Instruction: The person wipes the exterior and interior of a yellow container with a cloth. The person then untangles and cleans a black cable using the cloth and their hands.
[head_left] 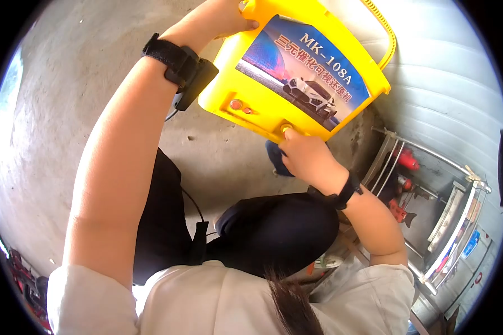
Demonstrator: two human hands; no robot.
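A yellow plastic machine casing (pixel 221 92) is tilted in front of me at the top of the head view. Its front carries a blue label (pixel 304 72) with a white car and the text MK-108A. My left hand (pixel 223 19) grips the casing's upper left edge, with the thumb on the front side and some fingers out of sight. At the lower edge, my right hand (pixel 313 162) has closed fingers at a small round yellow knob (pixel 286 128). To the left of that knob, two small reddish round parts (pixel 236 104) are set into the casing.
A yellow coiled hose (pixel 383 25) curves along the casing's right side. On the right, a metal-framed cart (pixel 447 206) holds red tools (pixel 398 209). A white ribbed wall (pixel 447 84) stands behind it. Concrete floor (pixel 106 72) spreads to the left. A black cable (pixel 193 204) hangs by my legs.
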